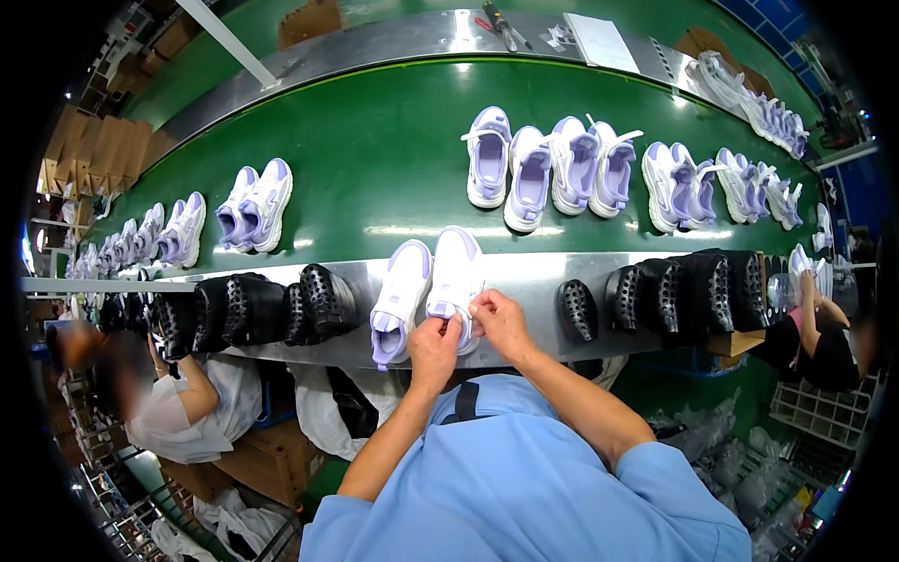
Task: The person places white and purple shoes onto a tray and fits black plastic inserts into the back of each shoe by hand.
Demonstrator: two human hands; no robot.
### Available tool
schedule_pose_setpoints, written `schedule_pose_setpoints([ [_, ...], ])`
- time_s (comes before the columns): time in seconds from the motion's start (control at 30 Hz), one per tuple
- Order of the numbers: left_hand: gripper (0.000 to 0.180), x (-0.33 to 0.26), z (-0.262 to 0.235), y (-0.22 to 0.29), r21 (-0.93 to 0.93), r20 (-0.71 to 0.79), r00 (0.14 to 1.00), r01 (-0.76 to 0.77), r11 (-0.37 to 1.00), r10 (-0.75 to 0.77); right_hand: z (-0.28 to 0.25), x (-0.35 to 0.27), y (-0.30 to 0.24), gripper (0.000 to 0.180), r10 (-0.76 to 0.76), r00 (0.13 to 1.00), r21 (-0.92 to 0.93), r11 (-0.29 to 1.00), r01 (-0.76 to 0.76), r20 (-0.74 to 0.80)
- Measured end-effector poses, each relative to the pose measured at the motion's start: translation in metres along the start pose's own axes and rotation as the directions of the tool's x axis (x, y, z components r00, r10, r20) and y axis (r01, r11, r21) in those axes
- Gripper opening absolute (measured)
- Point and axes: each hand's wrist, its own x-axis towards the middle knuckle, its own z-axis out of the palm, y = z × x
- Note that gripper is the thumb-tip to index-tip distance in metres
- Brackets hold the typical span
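Two white and lilac sneakers lie side by side on the metal ledge in front of me, toes pointing away. The right sneaker has both my hands at its upper, near the ankle opening. My left hand is closed in a pinch at the left of that opening. From the other side my right hand pinches at the same spot, fingertips close to the left hand's. The fingers hide the exact part they grip, perhaps the strap. The left sneaker stands untouched, its lilac-lined opening toward me.
More lilac sneakers stand on the green belt, right and left. Perforated black shoe forms line the ledge on both sides. A screwdriver and paper lie beyond. Other people sit at left and right.
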Motion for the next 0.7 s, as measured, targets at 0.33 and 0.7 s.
schedule_pose_setpoints([
  [0.33, 0.016, 0.001, -0.012, 0.020, 0.450, -0.250, 0.719, -0.506, 0.736, 0.648, 0.008, -0.027, -0.011, 0.024, -0.441, 0.891, -0.466, 0.814, 0.347, -0.108],
  [0.7, 0.040, -0.051, -0.080, 0.021, 0.604, -0.064, 0.779, -0.467, 0.646, 0.623, 0.014, -0.033, -0.007, 0.023, -0.499, 0.865, -0.660, 0.669, 0.341, -0.059],
])
